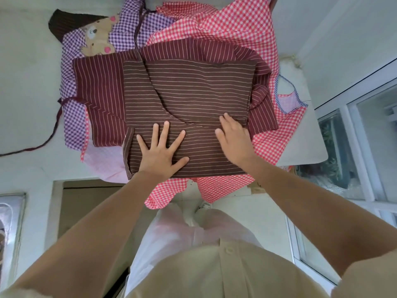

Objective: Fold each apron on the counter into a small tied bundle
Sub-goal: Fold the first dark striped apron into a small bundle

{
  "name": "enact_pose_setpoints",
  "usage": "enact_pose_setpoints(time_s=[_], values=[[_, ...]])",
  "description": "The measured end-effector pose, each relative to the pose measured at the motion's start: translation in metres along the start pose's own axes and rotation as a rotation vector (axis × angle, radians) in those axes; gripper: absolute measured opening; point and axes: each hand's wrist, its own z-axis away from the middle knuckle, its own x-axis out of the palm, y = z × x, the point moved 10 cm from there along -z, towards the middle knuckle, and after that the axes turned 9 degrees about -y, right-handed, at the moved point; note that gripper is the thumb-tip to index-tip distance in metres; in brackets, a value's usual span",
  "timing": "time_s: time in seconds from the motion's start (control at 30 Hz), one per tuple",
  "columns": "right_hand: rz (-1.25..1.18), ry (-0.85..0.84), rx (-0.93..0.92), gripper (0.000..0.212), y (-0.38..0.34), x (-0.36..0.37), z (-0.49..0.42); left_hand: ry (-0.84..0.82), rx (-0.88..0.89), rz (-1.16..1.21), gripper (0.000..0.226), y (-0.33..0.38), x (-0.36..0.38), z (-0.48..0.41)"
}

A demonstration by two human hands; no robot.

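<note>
Two hands down on the top cloth, neither pinching anything. Left hand (pixel 162 147): palm flat, fingers spread wide, pressing the near part of the brown striped apron (pixel 189 87). Right hand (pixel 233 139): just beside it, fingers straight and close together, lying on the same apron with its tips at a diagonal fold edge. The thumb is hidden, so possibly tucked under the cloth, can't tell.

The brown striped apron is folded to a rough rectangle with layers crossing diagonally over the middle. It sits on top of the pile, its near edge close to the counter's front edge.

Directly under it is a maroon striped apron (pixel 101 91), sticking out on the left, far and right sides. Below that is a red gingham apron (pixel 236 24), spread to the far right and hanging over the counter's near edge. A purple gingham apron (pixel 126 33) lies at the far left, partly covered, with a bear patch (pixel 97 37) on it. A dark tie strap (pixel 51 130) trails left across the white counter (pixel 25 82). A pocket (pixel 290 102) with blue-striped trim shows at the pile's right edge.

Window (pixel 365 147) is at the right. Beige shirt (pixel 214 272) and white trousers (pixel 182 229) fill the bottom of the view.
</note>
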Motion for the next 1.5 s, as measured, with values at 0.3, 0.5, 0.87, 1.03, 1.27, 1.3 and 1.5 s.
enact_pose_setpoints(time_s=[0.3,0.5,0.87,1.03,1.27,1.3,1.5], values=[[-0.601,0.47,0.252,0.037,0.052,-0.108,-0.035,0.187,0.153,0.044,0.08,0.035,-0.054,-0.025],[-0.583,0.45,0.315,0.014,0.057,-0.127,-0.054,0.003,0.142,-0.011,0.09,0.028,-0.032,-0.042],[-0.296,0.704,0.113,0.032,0.007,-0.152,-0.04,0.002,0.217,-0.052,0.084,0.028,-0.034,-0.045],[0.044,0.2,-0.396,0.028,-0.083,-0.062,-0.013,0.054,0.268,-0.028,0.077,0.029,-0.034,-0.037],[0.228,-0.2,-0.439,0.055,-0.064,0.029,0.023,0.09,0.345,0.01,0.081,-0.007,-0.03,0.017],[0.232,-0.222,-0.422,0.056,-0.063,0.03,0.023,0.078,0.326,0.027,0.087,-0.016,-0.027,0.024],[0.266,-0.299,-0.326,0.061,-0.07,0.032,0.023,-0.019,0.288,-0.102,0.102,-0.04,0.006,0.054]])
